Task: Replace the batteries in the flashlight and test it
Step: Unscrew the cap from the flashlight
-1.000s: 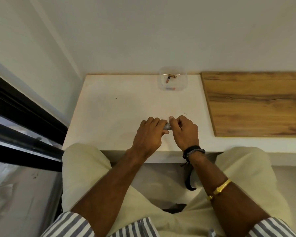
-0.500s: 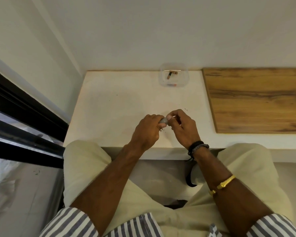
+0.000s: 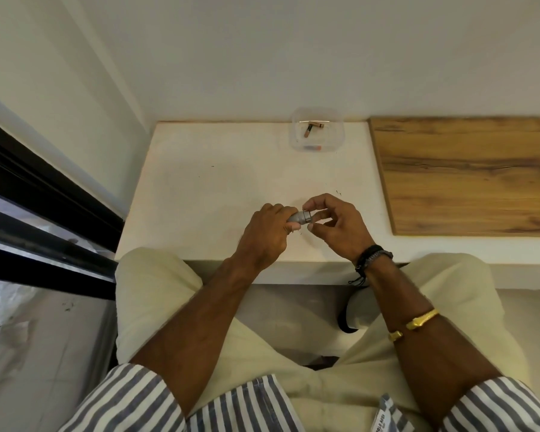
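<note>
Above the near edge of the white table [image 3: 215,182], the person's left hand [image 3: 267,235] is wrapped round the body of a small grey flashlight [image 3: 300,217], so that only its right end shows. The right hand [image 3: 337,226] pinches that end between thumb and forefinger, its other fingers loosely curled and apart from it. At the table's far edge a clear plastic container [image 3: 296,138] holds batteries [image 3: 310,130], and a wooden board [image 3: 468,176] lies well to the right.

flashlight [image 3: 300,217]: small, grey, over the counter [image 3: 215,188]
left hand [image 3: 267,235]: grips the flashlight's body
right hand [image 3: 337,226]: fingers [image 3: 316,203] pinch the flashlight's end
clear tub [image 3: 340,134]: beyond the flashlight, holding batteries [image 3: 309,130]
</note>
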Motion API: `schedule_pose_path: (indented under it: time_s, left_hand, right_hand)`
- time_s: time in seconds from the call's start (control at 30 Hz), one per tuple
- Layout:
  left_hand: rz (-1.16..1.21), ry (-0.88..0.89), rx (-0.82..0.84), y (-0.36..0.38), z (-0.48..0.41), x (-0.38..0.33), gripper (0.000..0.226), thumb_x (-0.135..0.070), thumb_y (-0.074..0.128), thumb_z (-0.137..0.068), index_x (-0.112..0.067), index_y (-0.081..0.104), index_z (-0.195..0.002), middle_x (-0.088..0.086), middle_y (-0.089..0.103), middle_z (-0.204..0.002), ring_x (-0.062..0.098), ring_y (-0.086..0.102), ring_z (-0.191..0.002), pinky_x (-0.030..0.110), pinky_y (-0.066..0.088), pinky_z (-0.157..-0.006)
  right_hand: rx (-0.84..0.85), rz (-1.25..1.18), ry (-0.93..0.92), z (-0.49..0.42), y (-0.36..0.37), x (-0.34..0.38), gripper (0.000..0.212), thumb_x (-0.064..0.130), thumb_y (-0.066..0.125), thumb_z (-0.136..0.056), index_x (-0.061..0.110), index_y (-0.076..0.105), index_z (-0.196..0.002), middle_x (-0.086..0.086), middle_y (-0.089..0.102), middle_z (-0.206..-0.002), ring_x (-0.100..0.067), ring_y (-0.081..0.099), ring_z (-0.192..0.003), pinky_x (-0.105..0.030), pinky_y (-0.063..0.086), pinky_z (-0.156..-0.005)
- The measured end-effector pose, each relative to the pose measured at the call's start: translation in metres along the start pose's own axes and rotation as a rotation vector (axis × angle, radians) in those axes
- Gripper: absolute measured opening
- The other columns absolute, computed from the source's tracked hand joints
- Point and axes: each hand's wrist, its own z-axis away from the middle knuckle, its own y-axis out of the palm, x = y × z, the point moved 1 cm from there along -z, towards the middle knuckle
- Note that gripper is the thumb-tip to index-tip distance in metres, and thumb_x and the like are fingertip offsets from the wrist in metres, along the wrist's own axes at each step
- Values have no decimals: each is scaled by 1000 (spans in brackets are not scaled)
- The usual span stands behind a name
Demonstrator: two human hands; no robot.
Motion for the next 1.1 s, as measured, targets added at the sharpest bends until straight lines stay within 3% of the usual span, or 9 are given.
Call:
schedule_pose_path:
  time_s: [0.1,0.2,0.3,0.43,0.57,0.7,0.8,0.97,1.1]
  left_hand:
    - [-10,11,-11,2,0,-2,31,-21,54,-100,-10,59,-128,10,66,-120,25,55,-104,33,42,-89]
    - [-12,27,-22,3,1,-1,27,-23,53,-100,-12,60,-124,8,67,-115,23,54,-99,33,41,-85]
    - [-15,44,-30,4,2,0,26,-25,52,-101,-12,61,-122,7,68,-112,21,53,-95,31,40,-82]
    - [3,31,-33,3,1,2,27,-23,53,-100,-10,61,-122,10,68,-113,23,54,-97,30,38,-83]
    - [-8,26,-29,4,0,3,29,-23,54,-100,-11,60,-126,9,67,-117,24,54,-100,31,39,-84]
    - [-18,27,-31,6,-1,2,29,-23,56,-99,-12,60,-125,9,67,-117,23,55,-100,31,40,-85]
    - [-28,41,-24,7,1,2,28,-23,58,-98,-13,60,-124,8,68,-114,22,54,-97,34,44,-85]
    - [-20,32,-40,9,-1,5,27,-23,57,-98,-12,61,-122,9,68,-114,23,56,-97,33,42,-83]
    - [-29,35,-50,11,-2,7,27,-23,58,-97,-12,62,-122,9,69,-112,24,56,-95,30,37,-80]
  right_hand:
    - [-71,-47,93,-1,5,0,27,31,72,-91,24,62,-115,5,70,-104,-12,70,-85,-21,57,-69]
    - [-137,34,129,-1,6,-3,30,48,62,-95,20,69,-94,8,71,-81,-4,68,-65,-10,46,-57]
    - [-134,44,77,0,6,-5,28,41,63,-97,15,71,-94,7,70,-76,-6,68,-65,-21,53,-60]
    - [-75,-13,-28,0,2,-5,15,15,72,-93,10,72,-107,0,73,-95,-20,69,-88,-40,61,-81]
    - [-22,-97,-12,-1,0,-5,32,3,75,-85,16,68,-113,2,71,-107,-17,69,-98,-37,61,-83]
    - [-111,-59,138,-1,4,-4,25,42,65,-95,19,68,-107,4,73,-92,-6,71,-72,-23,57,-62]
    - [-111,33,112,-1,5,-5,32,42,62,-97,12,72,-96,6,71,-76,0,67,-58,-19,52,-55]
    - [-77,1,-8,-1,1,-4,19,18,72,-93,7,73,-108,-4,73,-92,-20,70,-80,-33,61,-75]
    - [-33,-50,-42,-1,-2,-3,26,2,76,-85,10,72,-110,-5,73,-101,-23,69,-94,-39,61,-87]
